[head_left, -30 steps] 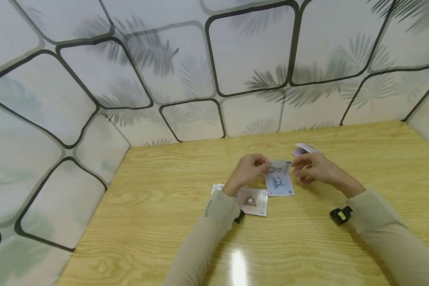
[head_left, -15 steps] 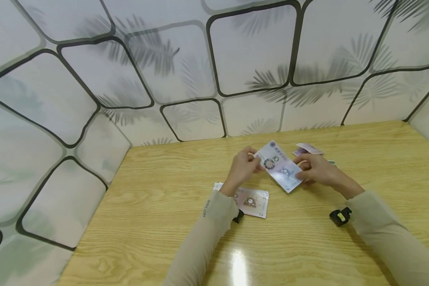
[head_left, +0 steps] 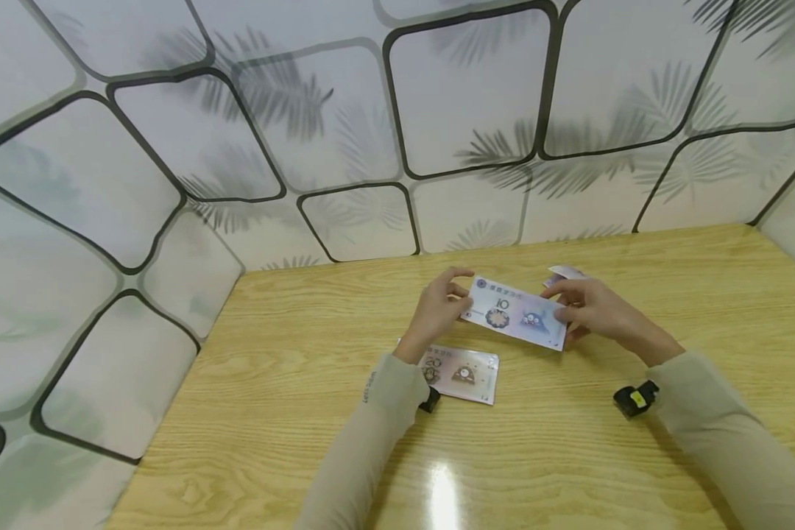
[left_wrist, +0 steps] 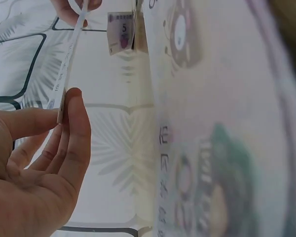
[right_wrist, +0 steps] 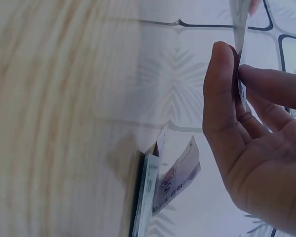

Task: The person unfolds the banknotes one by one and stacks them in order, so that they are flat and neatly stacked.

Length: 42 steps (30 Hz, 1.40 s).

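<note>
A pale blue-violet play banknote (head_left: pixel 513 313) marked 10 is held off the table, stretched flat between both hands. My left hand (head_left: pixel 437 309) pinches its left end between thumb and fingers, also visible in the left wrist view (left_wrist: pixel 44 158). At the other end, my right hand (head_left: pixel 599 313) grips the note between thumb and fingers. Below the left wrist lie pinkish banknotes (head_left: pixel 464 374), the top one marked 20. Just behind the right hand is a folded purple banknote (head_left: pixel 565 274) marked 5; a greenish note stack (right_wrist: pixel 147 192) lies beside it.
The wood-grain table (head_left: pixel 271 412) reaches back to a patterned wall covering (head_left: pixel 344 132) with leaf prints and dark outlines. Black wrist cameras hang under both cuffs, the right one (head_left: pixel 636 400) in plain view.
The 10 note was upright and crumpled near the table, then lifted and turned, and now lies stretched sideways between the hands. The right hand has taken hold of its end.
</note>
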Motion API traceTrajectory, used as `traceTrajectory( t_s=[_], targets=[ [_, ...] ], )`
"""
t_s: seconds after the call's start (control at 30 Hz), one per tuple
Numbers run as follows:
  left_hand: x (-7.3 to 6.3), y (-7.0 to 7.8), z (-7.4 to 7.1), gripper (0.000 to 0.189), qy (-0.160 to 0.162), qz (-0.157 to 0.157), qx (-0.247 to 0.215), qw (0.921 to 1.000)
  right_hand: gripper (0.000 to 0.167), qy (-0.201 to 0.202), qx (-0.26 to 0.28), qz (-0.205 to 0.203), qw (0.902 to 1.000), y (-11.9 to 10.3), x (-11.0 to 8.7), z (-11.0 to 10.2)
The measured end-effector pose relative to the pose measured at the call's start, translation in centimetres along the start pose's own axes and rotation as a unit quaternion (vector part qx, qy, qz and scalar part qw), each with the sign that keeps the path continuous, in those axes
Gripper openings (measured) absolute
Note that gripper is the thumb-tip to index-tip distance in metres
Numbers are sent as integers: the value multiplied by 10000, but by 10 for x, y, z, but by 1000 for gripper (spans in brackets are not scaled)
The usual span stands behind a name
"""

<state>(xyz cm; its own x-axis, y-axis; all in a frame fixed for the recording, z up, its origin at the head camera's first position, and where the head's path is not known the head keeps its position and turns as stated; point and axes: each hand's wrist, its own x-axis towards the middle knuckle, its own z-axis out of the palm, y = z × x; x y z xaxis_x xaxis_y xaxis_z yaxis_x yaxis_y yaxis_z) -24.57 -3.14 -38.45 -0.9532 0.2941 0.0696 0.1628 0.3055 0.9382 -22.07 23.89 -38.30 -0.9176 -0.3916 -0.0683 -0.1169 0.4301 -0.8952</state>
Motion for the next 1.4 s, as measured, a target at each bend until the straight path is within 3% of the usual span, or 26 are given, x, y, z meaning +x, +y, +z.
traceTrajectory(
  t_s=[0.4, 0.9, 1.4],
  targets=[
    [-5, -6, -13, 51, -280, 223, 263, 9990, 37, 159, 513, -81, 9985, -4, -2, -4],
    [-9, -8, -25, 47, -222, 250, 240, 9992, 35, 230, 748, -190, 9967, -9, 0, 1],
    [-21, -10, -35, 42, -103, 252, 401, 9988, 32, 47, 756, -350, 9965, -13, 2, 11]
  ],
)
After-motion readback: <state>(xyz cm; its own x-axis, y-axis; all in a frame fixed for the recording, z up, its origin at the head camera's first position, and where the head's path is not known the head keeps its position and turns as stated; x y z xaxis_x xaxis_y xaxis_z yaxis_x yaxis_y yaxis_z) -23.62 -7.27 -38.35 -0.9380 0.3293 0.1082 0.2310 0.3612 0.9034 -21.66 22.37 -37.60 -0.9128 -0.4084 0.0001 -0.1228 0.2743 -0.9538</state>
